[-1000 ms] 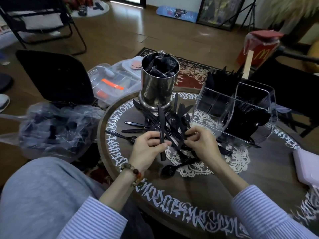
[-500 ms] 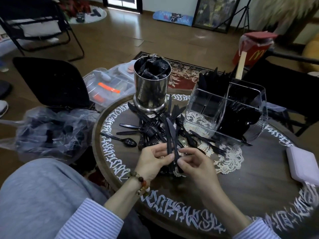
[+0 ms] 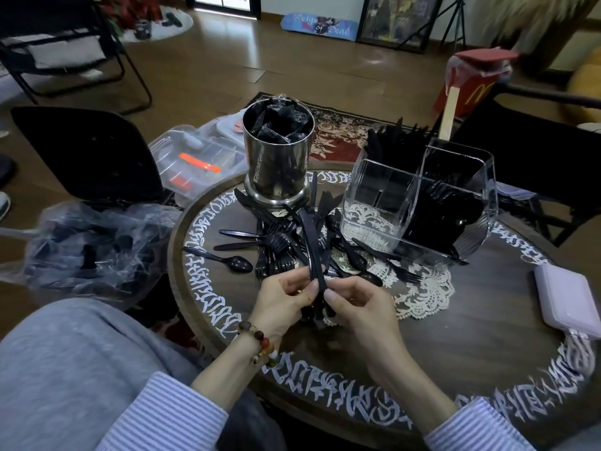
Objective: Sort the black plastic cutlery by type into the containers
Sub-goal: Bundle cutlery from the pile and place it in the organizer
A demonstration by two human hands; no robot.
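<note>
Both the left hand (image 3: 281,299) and right hand (image 3: 359,304) pinch seemingly several knives (image 3: 313,252).

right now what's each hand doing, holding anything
left hand: holding a bunch of black knives.
right hand: pinching the same knives.
</note>
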